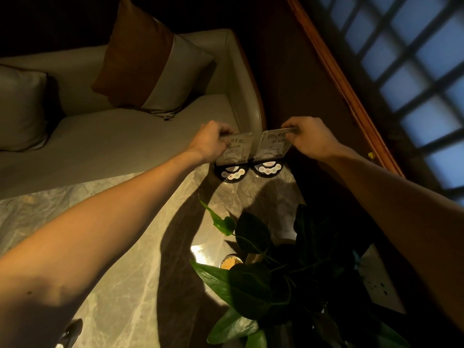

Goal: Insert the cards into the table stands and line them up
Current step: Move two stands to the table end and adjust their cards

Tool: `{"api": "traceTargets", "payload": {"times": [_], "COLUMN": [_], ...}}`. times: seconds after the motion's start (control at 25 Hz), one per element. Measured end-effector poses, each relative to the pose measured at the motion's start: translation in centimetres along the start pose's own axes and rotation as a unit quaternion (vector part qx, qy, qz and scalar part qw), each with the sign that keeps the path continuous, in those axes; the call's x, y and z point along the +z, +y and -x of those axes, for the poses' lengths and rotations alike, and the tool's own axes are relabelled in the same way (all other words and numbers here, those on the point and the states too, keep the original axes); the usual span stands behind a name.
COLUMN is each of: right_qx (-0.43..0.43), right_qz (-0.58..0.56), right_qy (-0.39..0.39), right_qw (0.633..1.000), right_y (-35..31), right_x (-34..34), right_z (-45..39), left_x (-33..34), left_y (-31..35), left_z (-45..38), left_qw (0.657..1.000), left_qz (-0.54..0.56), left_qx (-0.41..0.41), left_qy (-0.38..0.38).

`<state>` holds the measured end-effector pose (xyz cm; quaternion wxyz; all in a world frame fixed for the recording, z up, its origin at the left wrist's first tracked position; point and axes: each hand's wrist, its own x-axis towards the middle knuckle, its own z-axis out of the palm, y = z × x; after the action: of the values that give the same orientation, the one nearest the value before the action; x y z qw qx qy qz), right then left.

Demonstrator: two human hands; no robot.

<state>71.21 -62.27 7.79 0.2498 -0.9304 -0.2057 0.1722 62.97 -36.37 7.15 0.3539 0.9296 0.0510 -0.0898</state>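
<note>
Two clear table stands with printed cards inside stand side by side at the far corner of the marble table (pixel 140 247). The left stand (pixel 236 150) rests on a round black base (pixel 231 173). The right stand (pixel 273 146) sits on its own black base (pixel 268 169). My left hand (pixel 212 140) grips the top left edge of the left stand. My right hand (pixel 307 136) grips the top right edge of the right stand. Both stands are upright and nearly touch at their inner edges.
A leafy potted plant (pixel 266 280) stands near the front right of the table. A small round cup (pixel 230 262) sits beside it. A beige sofa (pixel 120 136) with cushions lies beyond the table. A wooden window frame (pixel 351 91) runs along the right. A white socket panel (pixel 379 282) is at the right.
</note>
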Motion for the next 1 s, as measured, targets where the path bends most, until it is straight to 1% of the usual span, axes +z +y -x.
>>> {"api": "traceTargets", "payload": {"times": [0.28,0.6,0.72,0.84,1.0], "right_qx": [0.023,0.023,0.019,0.008,-0.040], "right_qz": [0.009,0.024,0.032,0.061,0.087], "right_qy": [0.001,0.022,0.026,0.038,0.038], "right_qw": [1.000,0.999,0.999,0.997,0.995], "right_y": [0.1,0.0,-0.3,-1.9,-7.4], "right_x": [0.5,0.2,-0.3,-1.1,-2.5], "right_z": [-0.1,0.0,0.5,1.1,3.0], "left_x": [0.2,0.6,0.3,-1.1,-5.5], "left_y": [0.1,0.0,0.0,0.2,0.9], "left_z": [0.2,0.0,0.5,1.6,5.3], "left_qw": [1.000,0.999,0.999,0.999,0.998], "left_qz": [0.007,0.025,0.024,-0.004,-0.057], "left_qx": [-0.001,-0.024,-0.030,-0.026,0.006], "left_qy": [-0.002,-0.032,-0.030,-0.021,-0.020]}}
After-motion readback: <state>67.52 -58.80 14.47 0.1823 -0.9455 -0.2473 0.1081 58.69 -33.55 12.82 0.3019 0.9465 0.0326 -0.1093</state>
